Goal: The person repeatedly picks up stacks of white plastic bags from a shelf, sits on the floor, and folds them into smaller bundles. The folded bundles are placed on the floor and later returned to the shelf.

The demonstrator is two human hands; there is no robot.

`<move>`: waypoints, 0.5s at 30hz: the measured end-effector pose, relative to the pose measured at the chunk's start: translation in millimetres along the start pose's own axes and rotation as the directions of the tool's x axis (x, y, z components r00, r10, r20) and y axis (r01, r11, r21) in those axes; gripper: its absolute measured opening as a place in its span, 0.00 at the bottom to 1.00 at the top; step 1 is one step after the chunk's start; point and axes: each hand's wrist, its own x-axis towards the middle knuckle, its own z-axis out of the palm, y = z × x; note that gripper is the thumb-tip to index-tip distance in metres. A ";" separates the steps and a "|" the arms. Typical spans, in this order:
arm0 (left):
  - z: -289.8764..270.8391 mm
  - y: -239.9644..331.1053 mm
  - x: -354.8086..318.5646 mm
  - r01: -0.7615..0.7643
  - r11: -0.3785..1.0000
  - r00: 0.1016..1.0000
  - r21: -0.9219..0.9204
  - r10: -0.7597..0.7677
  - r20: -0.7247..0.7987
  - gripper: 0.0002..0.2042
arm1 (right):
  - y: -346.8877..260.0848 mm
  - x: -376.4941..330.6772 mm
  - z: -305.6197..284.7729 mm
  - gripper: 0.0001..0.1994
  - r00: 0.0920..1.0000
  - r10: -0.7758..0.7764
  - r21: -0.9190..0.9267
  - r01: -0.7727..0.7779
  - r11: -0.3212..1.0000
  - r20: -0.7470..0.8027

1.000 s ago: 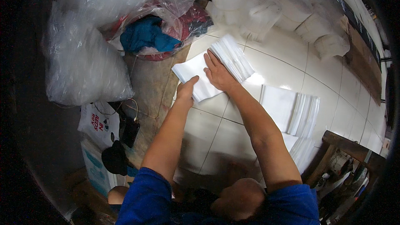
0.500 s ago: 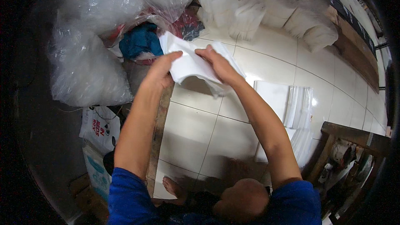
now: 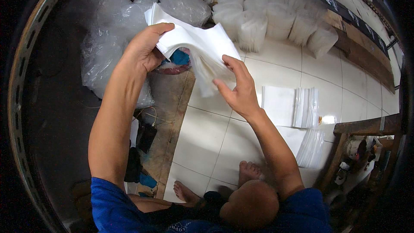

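Observation:
A bent stack of thin white sheets [image 3: 189,30] is held up in front of me, its middle arched and its lower end fanning into loose, translucent layers. My left hand [image 3: 146,47] clamps the stack's left side, thumb on top and fingers hidden beneath. At the right edge, my right hand [image 3: 238,86] has its thumb and fingers spread apart beside the fanned layers, the fingertips touching or very close to them. On the tiles to the right lie a flat white stack with a clear pleated end [image 3: 278,103] and a similar stack [image 3: 310,149] nearer me.
Large clear plastic bags [image 3: 108,39] are heaped at the far left. Several translucent bundles [image 3: 267,21] stand in rows at the back, against wooden boards [image 3: 366,62]. A wooden frame [image 3: 366,126] stands at the right. My bare feet [image 3: 185,192] are on the tiled floor [image 3: 202,133].
The white stack has moved left and up in the view. My right hand has shifted from its top to its right edge, fingers spreading, while my left keeps its grip.

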 end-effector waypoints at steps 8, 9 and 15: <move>-3.8 27.0 -26.5 -0.093 0.995 0.995 0.026 0.094 -0.028 0.13 | -13.1 17.5 -23.7 0.15 0.999 -0.006 0.078 0.010 0.997 -0.045; -4.9 30.2 -29.1 -0.089 0.996 0.995 0.028 0.090 -0.041 0.13 | -16.1 18.2 -25.6 0.16 0.999 -0.025 0.052 0.027 0.998 -0.047; -2.1 43.5 -46.9 -0.102 0.994 0.990 0.039 0.106 -0.097 0.11 | -25.6 17.2 -27.7 0.18 0.991 -0.134 -0.058 0.132 0.990 -0.030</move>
